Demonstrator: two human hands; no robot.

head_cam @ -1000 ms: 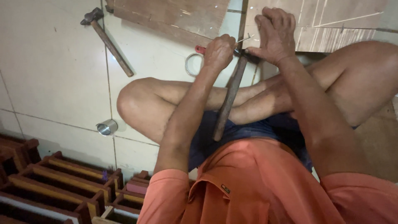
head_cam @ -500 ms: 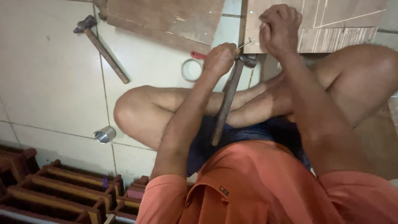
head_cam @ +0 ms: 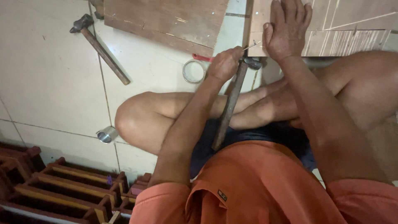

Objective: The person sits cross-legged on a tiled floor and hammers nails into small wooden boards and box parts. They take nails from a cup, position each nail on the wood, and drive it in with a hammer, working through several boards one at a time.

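Thin metal nail (head_cam: 251, 45) is being pinched upright by the left hand (head_cam: 226, 63), at nine o'clock of the right hand (head_cam: 286, 29) pressing flat, fingers spread, steadying the pale wooden panel (head_cam: 331, 37).

Tiled floor (head_cam: 49, 74): hammer (head_cam: 101, 49), tape roll (head_cam: 193, 71), boards (head_cam: 166, 20).

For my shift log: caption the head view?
Left hand pinches a nail at the board; right hand lies flat.

One head-worn view, looking steeply down — close over the person's own arms and crossed legs — onto a tiled floor (head_cam: 45, 70)
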